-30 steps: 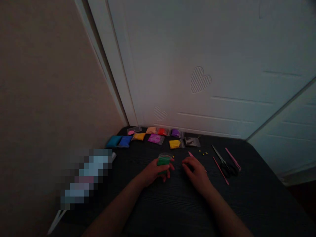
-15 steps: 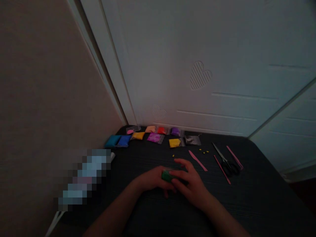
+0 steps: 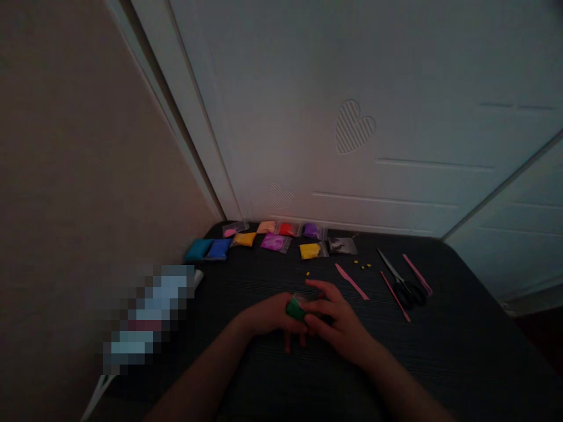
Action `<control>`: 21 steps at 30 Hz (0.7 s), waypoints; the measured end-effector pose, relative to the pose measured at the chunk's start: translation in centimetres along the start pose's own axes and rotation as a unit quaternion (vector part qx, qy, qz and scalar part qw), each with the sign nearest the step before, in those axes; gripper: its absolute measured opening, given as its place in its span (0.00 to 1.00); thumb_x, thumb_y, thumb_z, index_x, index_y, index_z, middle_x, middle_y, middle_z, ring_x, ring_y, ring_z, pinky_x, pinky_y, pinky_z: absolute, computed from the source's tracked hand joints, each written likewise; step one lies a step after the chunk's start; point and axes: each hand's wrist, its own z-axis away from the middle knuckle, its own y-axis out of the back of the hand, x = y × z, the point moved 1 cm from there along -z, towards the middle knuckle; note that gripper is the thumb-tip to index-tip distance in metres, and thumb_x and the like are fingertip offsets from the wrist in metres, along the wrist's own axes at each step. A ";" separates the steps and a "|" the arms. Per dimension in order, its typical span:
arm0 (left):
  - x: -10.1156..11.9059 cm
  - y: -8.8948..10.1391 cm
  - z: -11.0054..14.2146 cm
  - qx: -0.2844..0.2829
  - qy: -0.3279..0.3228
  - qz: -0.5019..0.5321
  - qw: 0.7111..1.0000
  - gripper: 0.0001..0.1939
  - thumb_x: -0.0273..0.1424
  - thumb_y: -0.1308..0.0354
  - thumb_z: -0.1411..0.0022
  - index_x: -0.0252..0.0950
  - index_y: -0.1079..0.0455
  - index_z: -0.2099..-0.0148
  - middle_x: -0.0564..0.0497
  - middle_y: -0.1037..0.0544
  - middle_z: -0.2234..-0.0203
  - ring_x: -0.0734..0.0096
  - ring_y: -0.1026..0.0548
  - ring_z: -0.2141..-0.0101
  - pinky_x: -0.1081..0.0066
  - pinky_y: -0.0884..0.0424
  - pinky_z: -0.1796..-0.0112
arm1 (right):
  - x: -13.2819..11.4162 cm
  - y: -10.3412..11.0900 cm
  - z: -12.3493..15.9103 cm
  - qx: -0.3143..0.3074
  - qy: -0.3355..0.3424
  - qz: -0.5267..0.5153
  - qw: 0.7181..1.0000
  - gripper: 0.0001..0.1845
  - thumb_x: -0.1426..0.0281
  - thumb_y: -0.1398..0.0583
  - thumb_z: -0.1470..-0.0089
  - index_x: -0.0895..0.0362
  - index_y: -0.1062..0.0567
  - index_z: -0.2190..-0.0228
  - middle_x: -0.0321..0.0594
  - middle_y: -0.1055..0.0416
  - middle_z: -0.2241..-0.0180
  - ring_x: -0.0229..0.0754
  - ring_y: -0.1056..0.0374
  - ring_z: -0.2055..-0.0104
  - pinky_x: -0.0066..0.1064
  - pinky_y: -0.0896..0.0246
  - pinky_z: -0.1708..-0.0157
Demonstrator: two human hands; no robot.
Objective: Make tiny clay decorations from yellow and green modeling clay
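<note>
A small clear bag of green clay (image 3: 295,309) is between my two hands, above the dark table (image 3: 264,387). My left hand (image 3: 275,315) grips the bag from the left, some of its fingers hanging below. On the other side, the thumb and a finger of my right hand (image 3: 336,319) pinch the bag's edge, while its index finger stretches out above. A tiny yellow piece (image 3: 308,274) lies just beyond my hands. Behind them to the right rests a pink plastic clay knife (image 3: 352,281).
Several bags of coloured clay, among them a yellow one (image 3: 310,251) and a blue one (image 3: 219,249), line the back. Scissors (image 3: 402,281) lie right, between a thin pink tool (image 3: 394,296) and pink tweezers (image 3: 417,274). Small yellow bits (image 3: 363,266) sit nearby. A blurred-out object (image 3: 152,316) stands left.
The green bag has tilted slightly, and more of its clear top shows. My left fingers hang a little lower beneath it. The whole view has shifted slightly.
</note>
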 end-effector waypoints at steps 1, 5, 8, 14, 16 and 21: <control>0.0 0.0 0.0 -0.002 0.001 0.000 1.000 0.10 0.25 0.44 0.52 0.31 0.31 0.64 0.49 0.26 0.73 0.71 0.27 0.75 0.77 0.30 0.82 | 0.0 0.0 0.0 0.004 -0.008 -0.009 1.000 0.15 0.66 0.44 0.51 0.48 0.31 0.59 0.36 0.48 0.47 0.40 0.50 0.46 0.34 0.51 0.48; -0.3 0.1 -0.2 -0.008 0.009 0.000 1.000 0.09 0.25 0.44 0.53 0.31 0.30 0.66 0.48 0.26 0.71 0.71 0.27 0.75 0.79 0.31 0.83 | 0.0 -0.3 0.0 0.002 -0.017 -0.023 1.000 0.19 0.66 0.45 0.50 0.47 0.35 0.54 0.36 0.47 0.47 0.39 0.50 0.46 0.33 0.51 0.48; -0.5 0.1 -0.2 -0.020 0.015 0.002 1.000 0.08 0.25 0.44 0.53 0.30 0.30 0.66 0.48 0.26 0.72 0.71 0.27 0.76 0.79 0.32 0.85 | 0.0 -0.4 -0.2 -0.016 -0.005 -0.013 1.000 0.20 0.66 0.46 0.49 0.45 0.36 0.53 0.35 0.48 0.46 0.39 0.51 0.45 0.34 0.52 0.48; -0.8 0.4 -0.2 -0.023 0.027 0.016 0.999 0.08 0.27 0.44 0.52 0.30 0.30 0.67 0.48 0.26 0.73 0.72 0.28 0.79 0.79 0.33 0.87 | 0.1 -0.6 -0.2 -0.019 0.005 0.001 1.000 0.17 0.66 0.48 0.48 0.46 0.34 0.54 0.36 0.47 0.47 0.40 0.51 0.45 0.36 0.52 0.48; -0.8 0.4 -0.2 -0.021 0.026 0.007 0.999 0.08 0.27 0.44 0.52 0.30 0.30 0.67 0.48 0.26 0.74 0.72 0.28 0.79 0.79 0.33 0.87 | 0.0 -0.7 -0.3 -0.021 0.005 -0.004 1.000 0.17 0.66 0.47 0.48 0.47 0.33 0.55 0.37 0.46 0.47 0.40 0.50 0.46 0.37 0.52 0.48; -1.0 0.4 -0.3 -0.033 0.028 -0.002 0.999 0.07 0.24 0.44 0.54 0.31 0.29 0.68 0.49 0.26 0.77 0.71 0.27 0.79 0.79 0.32 0.87 | -0.5 -1.0 -0.7 -0.037 -0.001 -0.023 0.999 0.15 0.66 0.48 0.48 0.47 0.32 0.57 0.35 0.45 0.47 0.39 0.50 0.45 0.36 0.53 0.47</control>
